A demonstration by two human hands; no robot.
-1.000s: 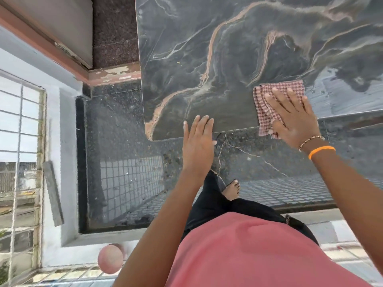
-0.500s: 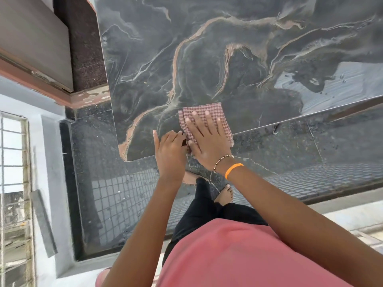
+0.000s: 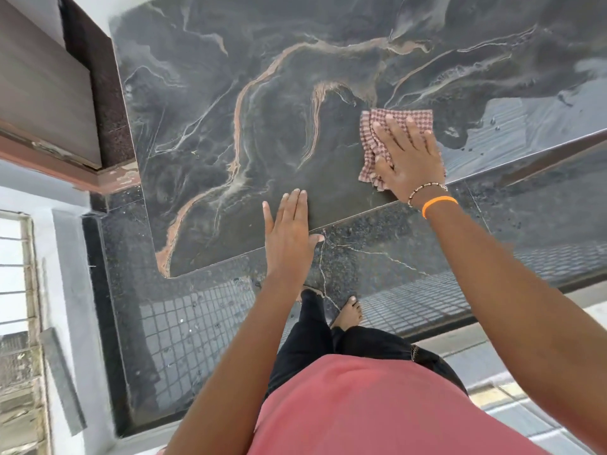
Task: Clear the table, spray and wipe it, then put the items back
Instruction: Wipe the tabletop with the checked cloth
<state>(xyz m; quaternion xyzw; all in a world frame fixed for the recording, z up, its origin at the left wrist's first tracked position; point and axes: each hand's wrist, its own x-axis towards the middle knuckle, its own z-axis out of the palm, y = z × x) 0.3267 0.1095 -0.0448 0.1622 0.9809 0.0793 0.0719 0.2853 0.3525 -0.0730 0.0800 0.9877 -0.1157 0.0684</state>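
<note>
From the head view: the right hand (image 3: 410,160) lies flat on the checked cloth (image 3: 395,126), fingers spread and straight, pressing it onto the dark marbled surface (image 3: 230,110) near its front edge. The left hand (image 3: 289,234) rests flat at that edge, fingers straight and held together, holding nothing. Wet streaks gleam on the surface right of the cloth.

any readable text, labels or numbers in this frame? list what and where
None. No print on the marble table, the checked cloth under the right hand, or the orange wristband. The left hand lies flat at the table edge and holds nothing lettered.
</note>
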